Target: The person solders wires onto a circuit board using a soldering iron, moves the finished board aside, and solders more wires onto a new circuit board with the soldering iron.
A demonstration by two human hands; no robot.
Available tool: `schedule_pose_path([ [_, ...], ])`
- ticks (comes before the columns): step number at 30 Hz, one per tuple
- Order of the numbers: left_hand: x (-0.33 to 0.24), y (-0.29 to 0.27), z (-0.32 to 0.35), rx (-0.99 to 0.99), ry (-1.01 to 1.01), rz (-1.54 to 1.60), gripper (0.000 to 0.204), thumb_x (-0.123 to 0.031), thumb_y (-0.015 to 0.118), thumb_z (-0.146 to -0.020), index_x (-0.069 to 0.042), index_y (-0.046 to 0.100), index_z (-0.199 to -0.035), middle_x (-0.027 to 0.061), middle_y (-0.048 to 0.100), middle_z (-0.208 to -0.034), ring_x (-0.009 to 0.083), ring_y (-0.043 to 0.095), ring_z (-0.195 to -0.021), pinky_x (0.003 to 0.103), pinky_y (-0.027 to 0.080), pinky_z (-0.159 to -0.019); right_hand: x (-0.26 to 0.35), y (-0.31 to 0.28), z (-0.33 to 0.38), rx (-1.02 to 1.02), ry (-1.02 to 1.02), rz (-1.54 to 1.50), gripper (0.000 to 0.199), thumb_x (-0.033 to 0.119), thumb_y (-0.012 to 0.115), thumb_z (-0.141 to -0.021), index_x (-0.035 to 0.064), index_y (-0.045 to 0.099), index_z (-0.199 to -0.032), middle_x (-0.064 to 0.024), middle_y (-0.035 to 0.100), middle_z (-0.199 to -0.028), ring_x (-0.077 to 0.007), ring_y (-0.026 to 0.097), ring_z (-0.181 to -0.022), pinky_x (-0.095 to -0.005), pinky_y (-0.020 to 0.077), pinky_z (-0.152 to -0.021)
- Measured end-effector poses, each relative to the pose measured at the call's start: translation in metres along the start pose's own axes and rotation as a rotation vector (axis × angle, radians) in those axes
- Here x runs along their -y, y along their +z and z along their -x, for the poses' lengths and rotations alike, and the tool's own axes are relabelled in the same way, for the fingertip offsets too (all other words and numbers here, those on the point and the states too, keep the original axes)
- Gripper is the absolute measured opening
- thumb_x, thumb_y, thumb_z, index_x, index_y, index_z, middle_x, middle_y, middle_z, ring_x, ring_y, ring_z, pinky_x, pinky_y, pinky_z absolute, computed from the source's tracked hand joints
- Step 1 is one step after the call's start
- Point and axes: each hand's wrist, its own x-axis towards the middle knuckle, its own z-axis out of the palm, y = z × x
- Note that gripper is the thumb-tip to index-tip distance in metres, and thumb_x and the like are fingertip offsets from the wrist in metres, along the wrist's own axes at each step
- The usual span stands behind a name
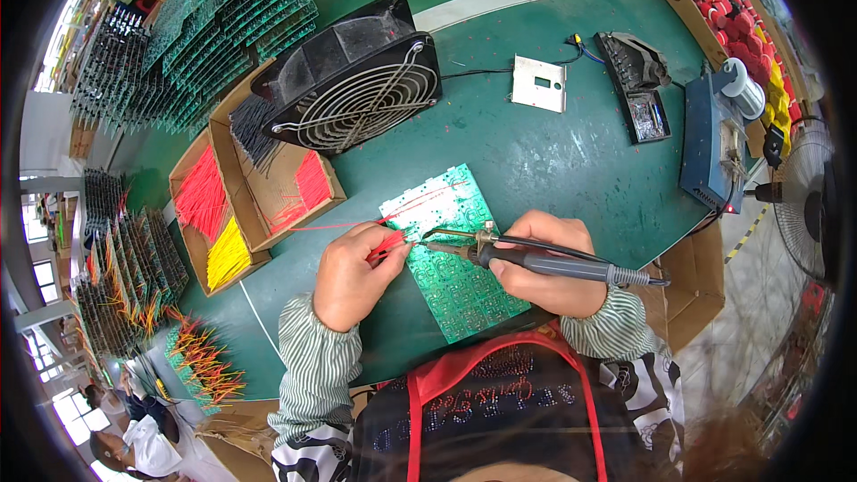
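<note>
Left hand (350, 275) pinches thin red wires (386, 244), floppy and light, best held near their ends, at the left edge of the green circuit board (455, 286) lying flat on the table (553, 161). Right hand (546, 268) is closed around the soldering iron (536, 261): rigid, tip likely hot, grip the handle only.

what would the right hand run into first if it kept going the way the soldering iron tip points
Most likely the left hand. The right hand holds the soldering iron with its tip aimed left, over the green circuit board, toward the red wires pinched in the left hand's fingers. Depth is unclear, so the tip may touch the board first.
</note>
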Motion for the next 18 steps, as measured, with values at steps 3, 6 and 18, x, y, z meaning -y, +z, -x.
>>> schedule_pose_path([
  [3, 0.0009, 0.0007, -0.0009, 0.011, -0.003, 0.013, 0.013, -0.009, 0.071, -0.077, 0.000, 0.064, -0.083, 0.0120, 0.061, -0.076, 0.0250, 0.058, -0.062, 0.032, 0.046, -0.056, -0.0025, 0.0001, -0.0004, -0.004, -0.014, -0.039, 0.017, 0.011, 0.072, -0.071, 0.0040, 0.058, -0.078, -0.0053, 0.059, -0.058, -0.0136, 0.059, -0.051, -0.0272, 0.0462, -0.050],
  [6, -0.0003, 0.0004, -0.0012, 0.020, -0.019, 0.033, 0.013, -0.009, 0.070, -0.078, 0.000, 0.064, -0.083, 0.0116, 0.060, -0.076, 0.0247, 0.058, -0.061, 0.032, 0.046, -0.055, -0.0064, 0.0015, -0.0003, -0.005, -0.017, -0.046, 0.017, 0.011, 0.072, -0.070, 0.0038, 0.058, -0.077, -0.0054, 0.059, -0.058, -0.0139, 0.060, -0.051, -0.0271, 0.0461, -0.049],
  [18, -0.0015, 0.0023, -0.0014, 0.012, -0.003, 0.043, 0.011, -0.008, 0.070, -0.078, 0.000, 0.062, -0.081, 0.0108, 0.058, -0.074, 0.0228, 0.055, -0.058, 0.032, 0.043, -0.053, 0.0015, -0.0058, 0.0008, -0.030, -0.001, -0.030, 0.017, 0.010, 0.072, -0.070, 0.0031, 0.058, -0.077, -0.0060, 0.060, -0.059, -0.0137, 0.060, -0.051, -0.0270, 0.0465, -0.049],
])
